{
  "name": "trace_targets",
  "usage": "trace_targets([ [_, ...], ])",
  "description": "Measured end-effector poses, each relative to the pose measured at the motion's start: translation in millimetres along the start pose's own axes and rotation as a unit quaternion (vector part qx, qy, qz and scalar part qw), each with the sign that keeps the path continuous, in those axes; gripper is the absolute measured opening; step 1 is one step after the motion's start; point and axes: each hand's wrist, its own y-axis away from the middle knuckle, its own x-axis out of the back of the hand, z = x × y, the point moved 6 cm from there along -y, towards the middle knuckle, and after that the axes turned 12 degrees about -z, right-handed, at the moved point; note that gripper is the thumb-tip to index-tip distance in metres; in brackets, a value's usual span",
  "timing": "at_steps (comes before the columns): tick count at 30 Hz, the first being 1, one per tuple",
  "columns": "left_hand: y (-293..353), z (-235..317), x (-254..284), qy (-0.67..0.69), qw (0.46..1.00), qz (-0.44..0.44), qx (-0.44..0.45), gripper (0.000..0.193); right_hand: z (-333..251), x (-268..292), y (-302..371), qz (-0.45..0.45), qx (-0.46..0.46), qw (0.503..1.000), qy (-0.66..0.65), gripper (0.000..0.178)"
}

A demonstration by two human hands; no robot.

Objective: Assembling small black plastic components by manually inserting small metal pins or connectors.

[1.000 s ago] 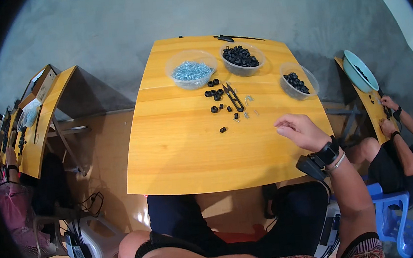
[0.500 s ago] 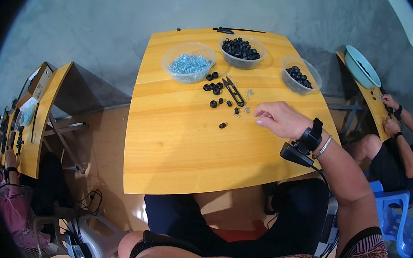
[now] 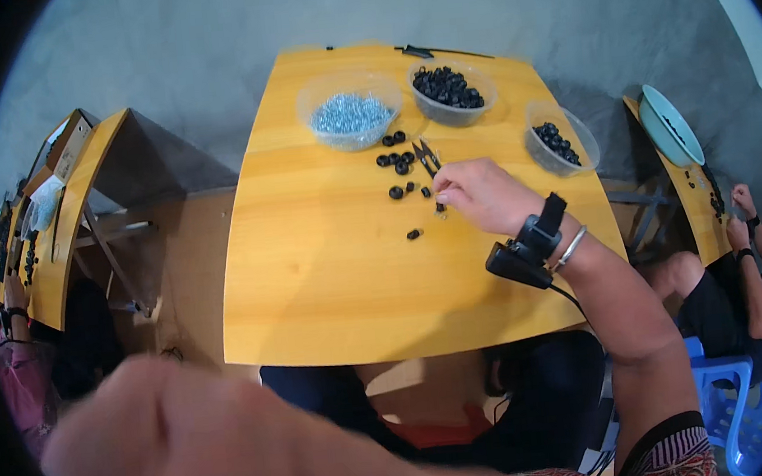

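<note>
My right hand (image 3: 481, 195) is over the table with thumb and fingertips pressed together, right at a small black part (image 3: 441, 206). Whether the part is between the fingertips or just under them is hidden. Black thread snips (image 3: 425, 156) lie beyond the hand, their handle end covered by it. Round black knobs (image 3: 399, 158) are grouped left of the snips, and another small black part (image 3: 413, 234) lies nearer to me. My left hand (image 3: 167, 438) is raised close to the camera at lower left, smeared by motion, its fingers unclear.
Clear bowls on the far half hold light-blue pieces (image 3: 348, 118), black parts (image 3: 448, 89) and black knobs (image 3: 557, 143). A black tie-like strip (image 3: 446, 52) lies at the far edge. People work at side tables, left and right; a turquoise basin (image 3: 668, 125) stands on the right one.
My right hand has moved left, covering the snips' handles and small clear bits, its fingers closing at the black part. My left hand has risen into view at lower left.
</note>
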Motion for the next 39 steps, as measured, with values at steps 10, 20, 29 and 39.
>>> trace_targets([
  [10, 17.8, -15.0, 101.9, -0.049, 0.973, 0.201, 0.102, 0.029, -6.8, -17.4, -32.8, -0.048, -0.037, 0.991, 0.123, 0.021],
  [20, 30.9, -53.7, 135.7, -0.071, 0.945, 0.213, 0.238, 0.02, -16.7, -14.1, -36.1, -0.056, -0.026, 0.982, 0.176, 0.021],
  [29, 24.8, -72.5, 148.8, -0.212, 0.913, 0.172, 0.302, 0.016, 26.2, 3.6, 19.2, 0.0, -0.06, 0.997, -0.051, 0.016],
  [39, 25.1, -86.0, 162.4, -0.135, 0.916, 0.206, 0.317, 0.037, 57.1, -36.2, 68.1, 0.007, -0.128, 0.804, -0.58, 0.017],
])
